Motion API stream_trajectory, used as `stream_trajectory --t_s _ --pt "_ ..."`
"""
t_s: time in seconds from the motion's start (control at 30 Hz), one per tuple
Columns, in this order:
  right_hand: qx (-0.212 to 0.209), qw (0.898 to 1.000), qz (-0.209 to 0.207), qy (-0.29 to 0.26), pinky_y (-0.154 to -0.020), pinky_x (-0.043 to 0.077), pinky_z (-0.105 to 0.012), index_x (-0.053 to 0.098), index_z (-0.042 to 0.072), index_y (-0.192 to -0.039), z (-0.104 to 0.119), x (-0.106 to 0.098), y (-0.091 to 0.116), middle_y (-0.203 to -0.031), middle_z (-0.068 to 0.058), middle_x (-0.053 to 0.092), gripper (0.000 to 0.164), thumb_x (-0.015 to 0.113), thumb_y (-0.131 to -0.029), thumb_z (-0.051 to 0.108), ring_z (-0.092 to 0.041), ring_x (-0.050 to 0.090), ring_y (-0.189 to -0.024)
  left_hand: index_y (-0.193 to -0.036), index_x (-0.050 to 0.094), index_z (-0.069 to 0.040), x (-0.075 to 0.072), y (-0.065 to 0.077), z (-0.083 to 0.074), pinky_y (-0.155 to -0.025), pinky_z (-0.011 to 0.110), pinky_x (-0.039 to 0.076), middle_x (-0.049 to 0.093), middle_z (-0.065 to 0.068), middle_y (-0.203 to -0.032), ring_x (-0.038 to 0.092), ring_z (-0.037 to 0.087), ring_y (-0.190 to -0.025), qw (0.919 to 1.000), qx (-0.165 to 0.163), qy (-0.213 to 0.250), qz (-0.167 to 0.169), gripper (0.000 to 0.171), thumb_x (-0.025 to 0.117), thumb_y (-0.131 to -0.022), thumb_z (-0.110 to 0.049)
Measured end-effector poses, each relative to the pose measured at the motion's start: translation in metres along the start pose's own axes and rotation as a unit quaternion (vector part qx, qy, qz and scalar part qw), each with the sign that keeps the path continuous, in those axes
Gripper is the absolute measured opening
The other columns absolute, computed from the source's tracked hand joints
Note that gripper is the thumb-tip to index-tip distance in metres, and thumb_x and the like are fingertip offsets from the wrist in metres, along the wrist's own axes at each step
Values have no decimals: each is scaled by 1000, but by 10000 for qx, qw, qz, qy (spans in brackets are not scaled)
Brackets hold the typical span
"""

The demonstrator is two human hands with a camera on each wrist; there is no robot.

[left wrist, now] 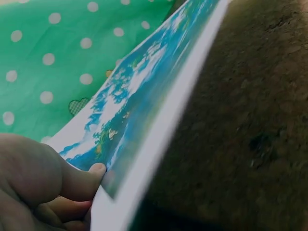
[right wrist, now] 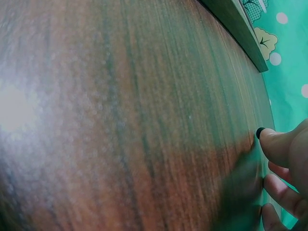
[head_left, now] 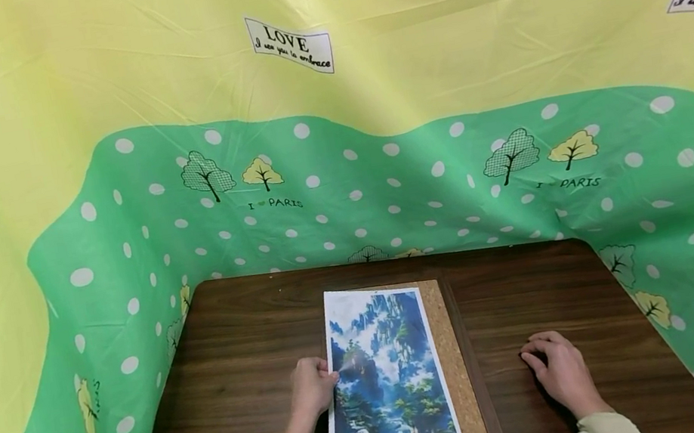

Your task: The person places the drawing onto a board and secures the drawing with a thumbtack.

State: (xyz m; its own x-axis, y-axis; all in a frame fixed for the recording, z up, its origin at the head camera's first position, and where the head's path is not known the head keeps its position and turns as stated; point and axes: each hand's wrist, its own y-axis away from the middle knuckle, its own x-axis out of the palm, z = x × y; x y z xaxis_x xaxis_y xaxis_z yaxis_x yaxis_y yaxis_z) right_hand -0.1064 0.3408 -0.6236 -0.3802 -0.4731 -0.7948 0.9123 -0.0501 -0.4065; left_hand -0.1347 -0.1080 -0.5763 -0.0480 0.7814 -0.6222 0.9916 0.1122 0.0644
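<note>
A printed landscape picture (head_left: 388,378) with a white border, showing blue mountains, waterfalls and green trees, lies over a cork board (head_left: 465,396). My left hand (head_left: 312,389) pinches the picture's left edge, about halfway up. In the left wrist view the thumb (left wrist: 97,168) presses on the printed face, and the sheet stands tilted above the brown cork (left wrist: 240,96). My right hand (head_left: 560,368) rests on the table to the right of the board, fingers loosely bent and holding nothing. Its fingertips touch the wood in the right wrist view.
The dark wooden table (head_left: 226,359) carries the board in its middle. A narrow dark frame (head_left: 471,364) edges the cork on the right. Green and yellow patterned cloth (head_left: 381,172) hangs close behind the table and along both sides.
</note>
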Motion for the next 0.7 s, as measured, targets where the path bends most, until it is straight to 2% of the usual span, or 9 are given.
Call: stream_trajectory --t_s 0.4,0.7 --pt "72 10000 12 -15 -85 50 -61 79 6 -84 0 0 1 -106 -18 71 11 86 -81 -2 -42 68 -99 -71 58 -8 23 1 -10 -61 34 42 54 2 -66 50 18 -64 9993 -91 -325 -140 30 81 -87 0" --pt "166 9998 87 -6 -87 50 -61 79 6 -85 1 -1 0 -107 -19 70 10 85 -82 -1 -42 67 -101 -65 47 -12 30 3 -16 -57 33 37 42 1 -61 42 20 -59 9986 -100 -483 -205 43 82 -89 -4"
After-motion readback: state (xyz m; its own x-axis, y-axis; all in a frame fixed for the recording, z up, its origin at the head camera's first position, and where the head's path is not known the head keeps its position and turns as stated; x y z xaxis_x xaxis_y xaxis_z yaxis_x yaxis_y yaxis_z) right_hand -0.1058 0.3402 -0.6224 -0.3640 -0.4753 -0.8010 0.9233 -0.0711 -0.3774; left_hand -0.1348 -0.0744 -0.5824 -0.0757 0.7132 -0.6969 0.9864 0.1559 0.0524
